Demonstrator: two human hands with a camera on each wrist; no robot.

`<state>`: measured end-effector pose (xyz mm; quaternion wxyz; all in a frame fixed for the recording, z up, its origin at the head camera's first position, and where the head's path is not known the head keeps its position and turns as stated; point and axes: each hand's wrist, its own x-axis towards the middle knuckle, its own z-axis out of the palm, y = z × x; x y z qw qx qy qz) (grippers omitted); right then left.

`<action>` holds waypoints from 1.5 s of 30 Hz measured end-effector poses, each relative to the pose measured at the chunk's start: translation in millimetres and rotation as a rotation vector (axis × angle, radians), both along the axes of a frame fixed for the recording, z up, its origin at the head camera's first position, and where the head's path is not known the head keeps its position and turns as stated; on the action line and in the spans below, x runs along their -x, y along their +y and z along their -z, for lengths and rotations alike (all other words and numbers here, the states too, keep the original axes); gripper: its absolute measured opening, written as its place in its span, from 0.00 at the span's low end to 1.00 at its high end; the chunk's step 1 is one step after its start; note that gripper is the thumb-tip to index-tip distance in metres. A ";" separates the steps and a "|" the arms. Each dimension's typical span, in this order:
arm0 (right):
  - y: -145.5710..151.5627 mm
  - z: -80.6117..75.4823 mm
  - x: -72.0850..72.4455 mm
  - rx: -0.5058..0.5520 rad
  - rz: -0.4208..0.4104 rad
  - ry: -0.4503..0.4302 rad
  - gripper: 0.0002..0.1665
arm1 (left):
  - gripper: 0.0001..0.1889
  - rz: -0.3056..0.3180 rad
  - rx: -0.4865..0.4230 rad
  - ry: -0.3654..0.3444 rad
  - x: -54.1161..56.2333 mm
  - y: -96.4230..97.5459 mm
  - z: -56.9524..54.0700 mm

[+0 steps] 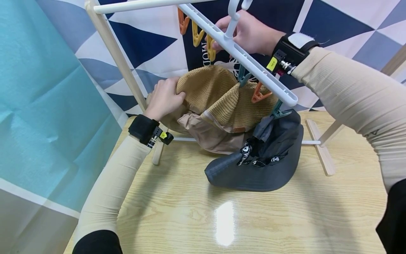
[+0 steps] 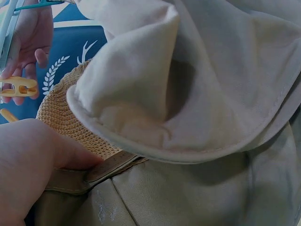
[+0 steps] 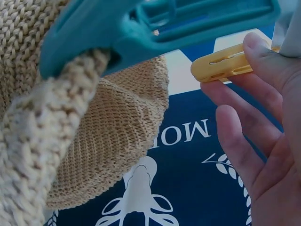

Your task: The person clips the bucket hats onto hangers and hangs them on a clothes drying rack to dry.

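Observation:
My left hand [image 1: 166,97] grips the edge of a khaki hat [image 2: 188,188], which has a narrow strap, beside the tan knitted hat [image 1: 206,83]. The thumb lies along the strap, and folds hide the fingertips. Up at the white hanger bar [image 1: 253,60], my right hand [image 1: 250,33] pinches a yellow clip [image 3: 221,63] between thumb and fingers. A teal clip [image 3: 141,33] bites the knitted hat's rim. Below hangs a pale beige hat [image 1: 212,134]. On the right, a dark grey cap [image 1: 260,162] with a wide brim hangs from another teal clip [image 1: 279,111].
A second yellow clip [image 1: 197,33] and an orange clip [image 1: 183,21] hang along the bar. Wooden rack legs [image 1: 118,53] stand on the pale wood table [image 1: 190,211]. Behind is a patterned cloth [image 1: 149,44]; a light blue sheet [image 1: 47,106] covers the left.

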<state>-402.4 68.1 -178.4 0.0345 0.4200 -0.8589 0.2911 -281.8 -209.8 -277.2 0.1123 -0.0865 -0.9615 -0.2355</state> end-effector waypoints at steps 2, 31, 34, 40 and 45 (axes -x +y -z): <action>0.4 0.8 0.0 0.010 -0.010 0.014 0.19 | 0.14 0.001 0.000 0.001 -0.1 0.0 -1.2; -0.9 2.9 -2.0 0.076 -0.023 0.023 0.14 | 0.11 0.009 0.003 0.026 0.7 1.6 -6.4; -0.5 3.3 -1.9 0.077 -0.026 0.030 0.15 | 0.12 0.013 0.004 0.030 1.0 1.5 -6.2; 0.7 4.1 -1.8 0.085 -0.040 0.029 0.14 | 0.11 0.017 0.011 0.026 1.8 3.3 -6.2; 0.5 4.1 -1.1 0.091 -0.032 0.031 0.14 | 0.15 0.012 0.015 0.005 5.4 7.2 -9.1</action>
